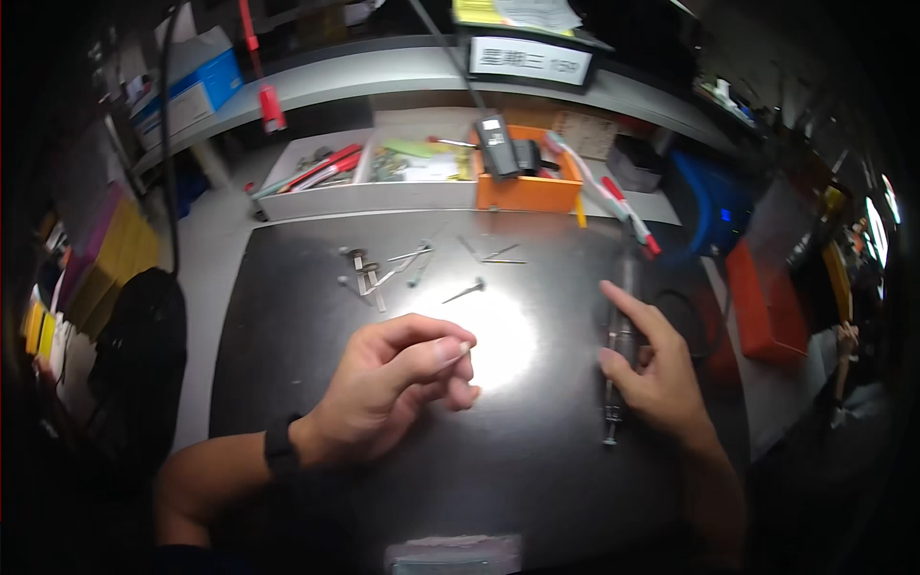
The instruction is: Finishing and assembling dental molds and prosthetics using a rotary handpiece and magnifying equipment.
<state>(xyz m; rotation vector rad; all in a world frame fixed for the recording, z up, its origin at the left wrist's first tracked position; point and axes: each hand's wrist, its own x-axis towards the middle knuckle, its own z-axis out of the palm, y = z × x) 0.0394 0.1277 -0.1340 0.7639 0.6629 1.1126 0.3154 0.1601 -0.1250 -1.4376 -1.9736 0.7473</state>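
Note:
My left hand hovers over a dark work mat, fingers curled and pinching a small thin metal pin at the fingertips. My right hand rests on the mat's right side, wrapped around a slim dark pen-shaped hand tool, with the index finger stretched along it. Several thin metal bits and screws lie scattered on the mat beyond my left hand. One single bit sits by a bright glare spot.
An orange bin with a black handheld device stands at the back, beside a grey tray of tools. Red-handled tools lie at the right. A blue box sits on the far-left shelf, a black bag at the left.

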